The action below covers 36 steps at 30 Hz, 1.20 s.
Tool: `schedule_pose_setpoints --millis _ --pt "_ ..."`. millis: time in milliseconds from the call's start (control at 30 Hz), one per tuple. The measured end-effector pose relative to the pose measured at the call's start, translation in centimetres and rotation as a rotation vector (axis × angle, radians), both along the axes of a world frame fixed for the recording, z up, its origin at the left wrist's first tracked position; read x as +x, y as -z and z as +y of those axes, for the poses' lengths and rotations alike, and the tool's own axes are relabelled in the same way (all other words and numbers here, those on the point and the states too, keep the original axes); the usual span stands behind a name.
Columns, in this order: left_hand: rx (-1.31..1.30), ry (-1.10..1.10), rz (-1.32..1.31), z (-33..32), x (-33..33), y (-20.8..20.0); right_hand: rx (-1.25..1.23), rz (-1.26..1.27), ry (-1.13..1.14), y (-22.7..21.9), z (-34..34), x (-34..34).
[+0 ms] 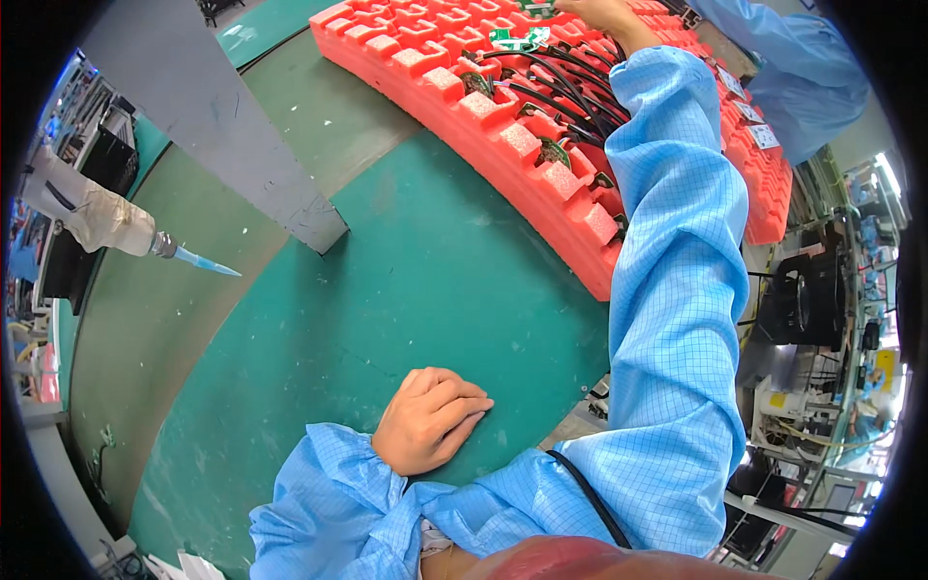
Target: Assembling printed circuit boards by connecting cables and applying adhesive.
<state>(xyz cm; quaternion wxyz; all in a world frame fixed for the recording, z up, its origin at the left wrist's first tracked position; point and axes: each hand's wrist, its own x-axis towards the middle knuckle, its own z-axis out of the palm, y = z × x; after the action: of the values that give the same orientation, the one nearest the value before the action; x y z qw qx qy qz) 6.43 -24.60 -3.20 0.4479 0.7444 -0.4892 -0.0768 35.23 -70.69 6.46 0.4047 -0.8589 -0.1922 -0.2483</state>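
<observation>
My left hand (pixel 435 418) rests on the green tabletop (pixel 387 309) close to my body, its fingers curled together with nothing showing in them. My right arm stretches far forward over a red foam tray (pixel 570 203). At the upper edge of the picture, my right hand (pixel 604 14) meets a green circuit board (pixel 537 9) with its fingertips; part of the hand is cut off. Nearer in the tray lies a green and white board (pixel 520 40). Black cables (pixel 570 87) run across the tray's slots, partly under my right sleeve.
A grey post (pixel 242 126) rises from the table at the left. Beside it hangs a dispenser with a blue tapered tip (pixel 208 262). Another person's blue sleeve (pixel 812 77) is beyond the tray at the upper right. Shelves with equipment (pixel 822 300) stand to the right.
</observation>
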Motion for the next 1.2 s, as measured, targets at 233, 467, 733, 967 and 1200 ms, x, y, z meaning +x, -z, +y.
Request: schedule_pose_setpoints --millis 233,467,733,967,1200 --pt "-0.031 0.019 -0.012 -0.4 -0.5 -0.4 -0.779 0.347 0.401 1.7 2.8 1.0" --pt "-0.002 -0.006 -0.011 0.3 -0.4 -0.1 -0.858 0.532 0.612 -4.2 8.7 -2.6" --pt "-0.031 0.018 -0.026 0.1 -0.2 0.1 -0.698 0.631 0.381 -3.9 6.1 -2.8" --pt "-0.018 0.011 -0.02 0.3 -0.4 0.1 0.262 0.128 0.627 -5.8 5.6 -3.5" --pt "-0.02 0.021 -0.018 -0.9 -0.3 0.1 -0.441 -0.044 0.789 -1.0 -1.3 -1.8"
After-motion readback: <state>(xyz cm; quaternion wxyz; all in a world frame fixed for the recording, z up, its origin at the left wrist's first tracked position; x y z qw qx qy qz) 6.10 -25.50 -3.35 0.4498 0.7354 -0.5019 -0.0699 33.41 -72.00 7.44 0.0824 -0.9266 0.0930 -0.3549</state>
